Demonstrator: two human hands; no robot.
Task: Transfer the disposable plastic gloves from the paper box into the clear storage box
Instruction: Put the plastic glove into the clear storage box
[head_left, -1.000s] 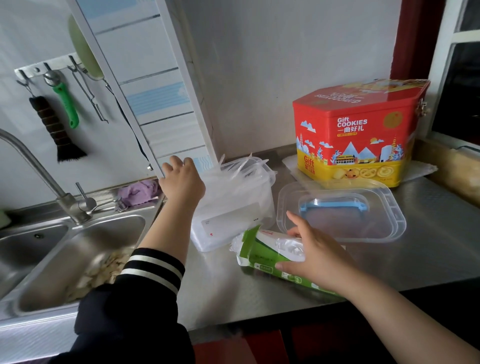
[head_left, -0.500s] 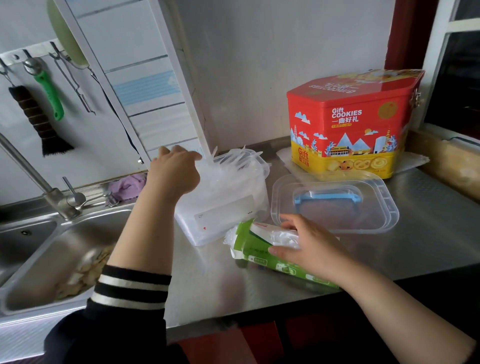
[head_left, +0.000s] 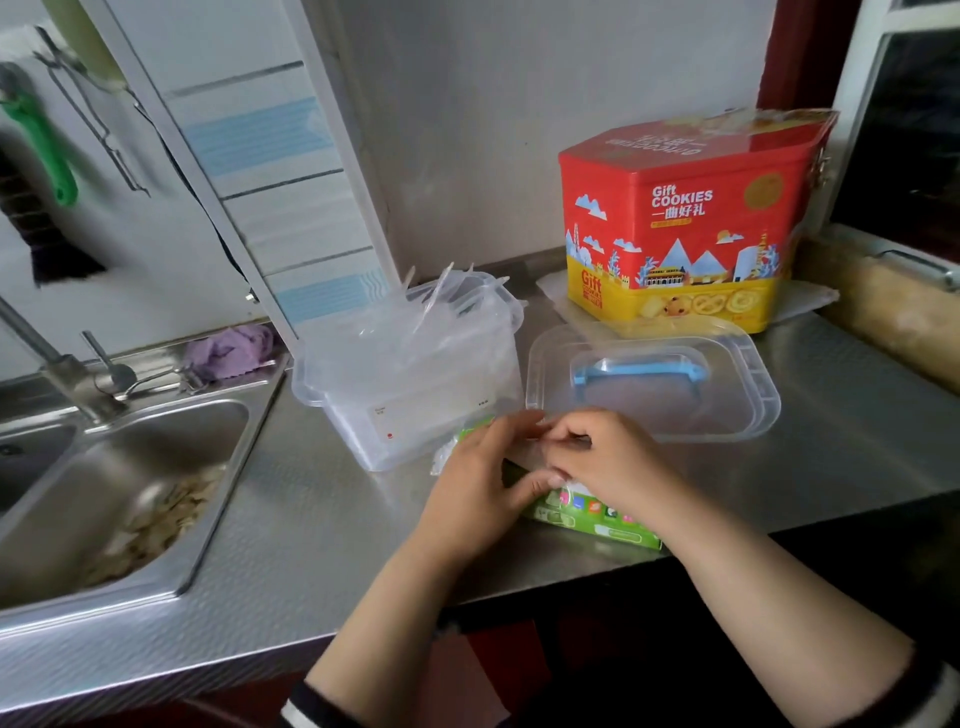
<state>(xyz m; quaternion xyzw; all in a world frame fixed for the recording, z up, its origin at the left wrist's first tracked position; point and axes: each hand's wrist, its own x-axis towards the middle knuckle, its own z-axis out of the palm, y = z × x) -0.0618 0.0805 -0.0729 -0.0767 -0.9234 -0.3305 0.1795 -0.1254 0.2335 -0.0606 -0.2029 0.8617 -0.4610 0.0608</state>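
The green paper box (head_left: 597, 517) lies on its side on the steel counter, near the front edge. Crinkled clear plastic gloves (head_left: 442, 457) stick out of its left end. My left hand (head_left: 480, 488) grips the box from the left, thumb under its near side. My right hand (head_left: 610, 462) lies over the box top, its curled fingers pinching clear glove plastic between the two hands. Just behind stands the clear storage box (head_left: 363, 415), open, with more gloves (head_left: 441, 306) poking above its rim.
The storage box's clear lid (head_left: 727, 415) with a blue handle lies to the right. A red and yellow cookie tin (head_left: 685, 218) stands behind it. A steel sink (head_left: 156, 467) holding scraps is at the left, with a purple cloth (head_left: 228, 348) on its rim.
My left hand left the top of the storage box and came down onto the green paper box. It now meets my right hand, which stayed on the box.
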